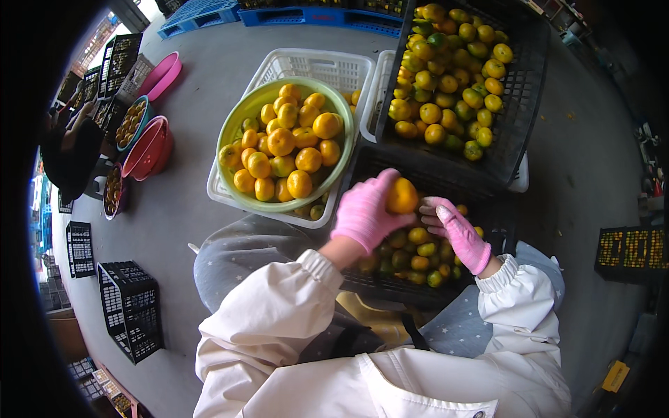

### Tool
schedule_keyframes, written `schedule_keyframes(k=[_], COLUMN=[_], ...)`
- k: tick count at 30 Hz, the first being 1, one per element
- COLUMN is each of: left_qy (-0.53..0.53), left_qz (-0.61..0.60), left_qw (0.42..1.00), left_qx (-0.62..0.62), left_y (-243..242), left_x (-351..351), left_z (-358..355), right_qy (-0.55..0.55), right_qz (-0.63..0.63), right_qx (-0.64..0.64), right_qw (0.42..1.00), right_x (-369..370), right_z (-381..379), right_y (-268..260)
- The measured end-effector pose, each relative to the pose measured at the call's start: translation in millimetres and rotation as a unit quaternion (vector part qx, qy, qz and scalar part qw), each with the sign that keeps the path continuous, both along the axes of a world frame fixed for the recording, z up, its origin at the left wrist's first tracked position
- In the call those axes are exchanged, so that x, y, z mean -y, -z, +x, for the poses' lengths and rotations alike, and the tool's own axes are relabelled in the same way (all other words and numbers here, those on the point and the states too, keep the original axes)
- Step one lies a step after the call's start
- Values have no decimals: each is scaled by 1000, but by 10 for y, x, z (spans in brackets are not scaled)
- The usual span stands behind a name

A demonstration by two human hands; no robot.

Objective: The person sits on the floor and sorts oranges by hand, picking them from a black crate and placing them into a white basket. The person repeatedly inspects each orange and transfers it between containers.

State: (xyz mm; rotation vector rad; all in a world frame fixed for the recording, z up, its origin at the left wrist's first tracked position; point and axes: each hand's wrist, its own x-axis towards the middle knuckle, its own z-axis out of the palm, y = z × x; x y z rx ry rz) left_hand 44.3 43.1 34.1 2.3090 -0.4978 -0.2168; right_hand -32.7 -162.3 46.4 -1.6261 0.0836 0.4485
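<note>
In a pink knit glove, my left hand (366, 211) grips an orange mandarin (402, 196) above a black plastic crate (413, 295). My right hand (454, 230), gloved alike, is just right of that fruit with its fingers apart and nothing seen in them. Below both hands, smaller green and yellow mandarins (418, 262) lie in the crate. To the left, a light-green basin (226, 180) heaped with orange mandarins (282, 141) rests on a white plastic crate (277, 213). A tilted black crate (525, 99) of green-yellow mandarins (444, 83) stands beyond my right hand.
Black crates (130, 308) stand on the concrete floor at left. Farther up are a red basin (151, 149), a pink tub (162, 76) and a person (73, 146). Blue pallets (324, 18) line the far side. A fruit-filled crate (630, 253) sits at far right.
</note>
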Motion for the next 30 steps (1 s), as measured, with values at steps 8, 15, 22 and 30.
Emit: schedule_keyframes(k=[8, 15, 22, 30], left_qy=[-233, -274, -170, -148], left_qz=[367, 412, 539, 566], left_qw=[900, 868, 806, 780], left_qx=[40, -33, -176, -224], left_y=[342, 478, 408, 403], left_x=[-1108, -1413, -1259, -1310], left_z=[394, 498, 554, 499], right_qy=[3, 18, 11, -1], right_qz=[118, 138, 115, 112], right_qx=[-86, -84, -81, -69], right_qw=[989, 987, 990, 991], right_x=[-24, -111, -52, -20], right_z=[50, 31, -8, -24], right_y=[41, 20, 16, 19])
